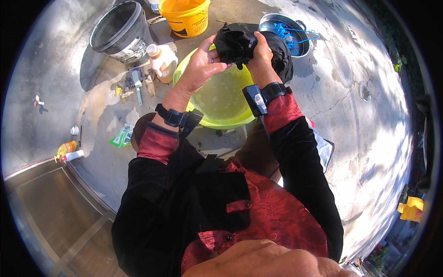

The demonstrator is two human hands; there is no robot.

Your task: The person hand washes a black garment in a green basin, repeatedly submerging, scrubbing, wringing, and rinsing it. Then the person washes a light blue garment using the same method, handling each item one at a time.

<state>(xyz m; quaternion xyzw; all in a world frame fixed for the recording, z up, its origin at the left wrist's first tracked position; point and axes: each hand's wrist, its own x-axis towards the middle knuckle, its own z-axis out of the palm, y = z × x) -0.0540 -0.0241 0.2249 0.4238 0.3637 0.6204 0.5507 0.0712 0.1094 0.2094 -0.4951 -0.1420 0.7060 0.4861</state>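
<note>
Both hands are raised over a yellow-green plastic basin (228,123) that holds cloudy water with some suds. Between them is a bunched piece of black fabric (233,45). My left hand (203,64) holds its left side, fingers behind and thumb below. My right hand (260,55) grips the other side, its fingers partly hidden behind the cloth. More black fabric (283,59) hangs beyond the right hand, over the basin's right rim; its full shape cannot be told. Each wrist wears a black strap with a dark box.
Past the basin stand a black bucket (119,33), a yellow bucket (185,15), a plastic jug (162,64) and a metal pan (301,45) with blue hangers. A pale-handled brush (137,88) and a green packet (122,136) lie left on the concrete. Bottles (71,152) lie farther left.
</note>
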